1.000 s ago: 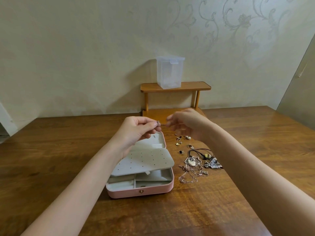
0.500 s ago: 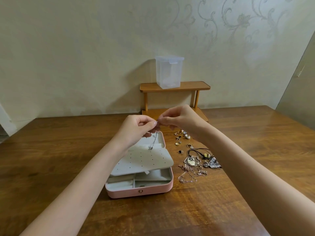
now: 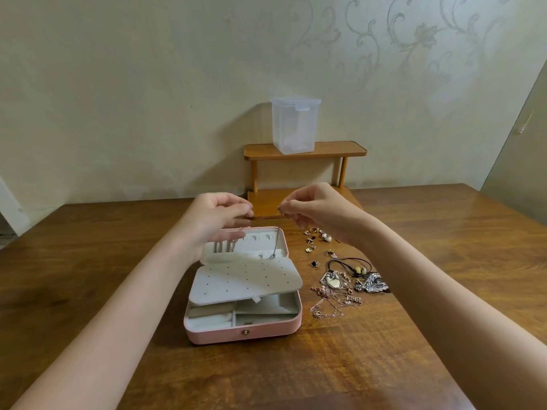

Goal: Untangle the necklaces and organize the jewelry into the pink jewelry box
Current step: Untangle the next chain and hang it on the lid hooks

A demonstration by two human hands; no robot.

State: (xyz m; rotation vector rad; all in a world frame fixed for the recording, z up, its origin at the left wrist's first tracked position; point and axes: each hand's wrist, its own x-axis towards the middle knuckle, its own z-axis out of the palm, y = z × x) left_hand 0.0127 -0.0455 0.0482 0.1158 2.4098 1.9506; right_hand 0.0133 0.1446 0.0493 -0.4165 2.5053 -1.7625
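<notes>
1. Step in hand, as I read it: hanging a thin silver necklace (image 3: 273,250) on the hooks inside the lid of the pink jewelry box (image 3: 242,332). Both hands sit just above the box's back edge, stretching the chain between them.
2. Right hand (image 3: 319,214) has a narrow pinch grip on the chain's upper end. The chain drops from there into the lid, and its lower end lies on the lid's lining.
3. Left hand (image 3: 216,217) is also curled, fingertips pointing at the right hand. It looks to be pinching the other end, but the chain there is too fine to be sure.
4. To do it well, I'd keep the chain lightly taut, so it can't loop on itself, and lower it onto a free hook. Stay clear of the chains already hanging at the lid's left side (image 3: 225,247).
5. Still waiting on the bench (image 3: 88,276), just right of the box: a tangled pile of necklaces (image 3: 337,291) and scattered earrings (image 3: 318,238).
</notes>
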